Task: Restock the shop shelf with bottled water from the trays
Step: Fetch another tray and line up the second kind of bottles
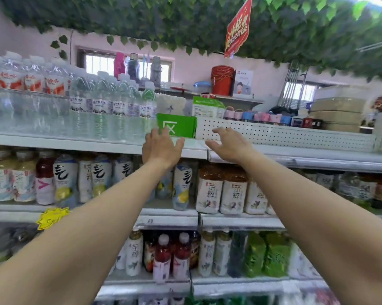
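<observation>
Water bottles (102,106) shelved; left hand (161,148), right hand (231,144) empty.

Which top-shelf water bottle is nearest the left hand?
The rightmost bottle, green-shouldered, next to the green box; the left hand is at its base.

Green box (176,128) sits right behind the left hand (161,148). Tea bottles (220,190) line up below both hands, with red drink bottles (168,254) lower still. Stack of red buckets (222,81) is way up above the right hand (231,144), pastel cups (258,116) up to its right. Fake ivy (185,18) overhead, yellow star tag (52,217) down left.
</observation>
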